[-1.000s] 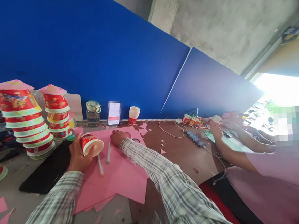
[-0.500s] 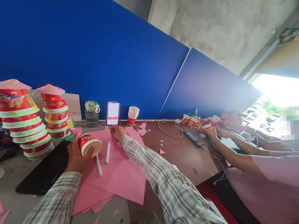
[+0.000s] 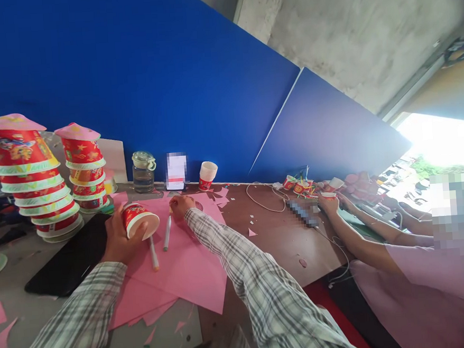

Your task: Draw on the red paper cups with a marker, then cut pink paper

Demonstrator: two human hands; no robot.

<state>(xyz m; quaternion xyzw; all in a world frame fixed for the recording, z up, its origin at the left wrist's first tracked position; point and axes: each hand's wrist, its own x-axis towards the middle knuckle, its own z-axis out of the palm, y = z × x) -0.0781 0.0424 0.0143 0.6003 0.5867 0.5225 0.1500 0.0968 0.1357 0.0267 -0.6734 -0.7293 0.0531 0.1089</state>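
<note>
My left hand (image 3: 119, 237) is wrapped round a red printed paper cup (image 3: 136, 218). The cup is tilted, with its pale round end facing me. My right hand (image 3: 182, 205) is closed, fingers curled low over the far part of the pink paper (image 3: 199, 266). Its fingertips lie by the upper end of a white marker with a green end (image 3: 167, 236); what they pinch, if anything, is hidden. A second white marker with an orange end (image 3: 154, 253) lies on the paper, just below the cup.
Towers of stacked red cups (image 3: 84, 168) with pink tops stand left, beside a black tablet-like slab (image 3: 63, 265). Along the blue panel are a glass jar (image 3: 143, 175), a lit phone (image 3: 176, 172) and nested cups (image 3: 207, 175). A co-worker's arms (image 3: 348, 240) reach in from the right.
The view has shifted slightly. My right hand's fingertips are a little closer to the upper end of the green-ended marker. My left hand keeps its hold on the cup.
</note>
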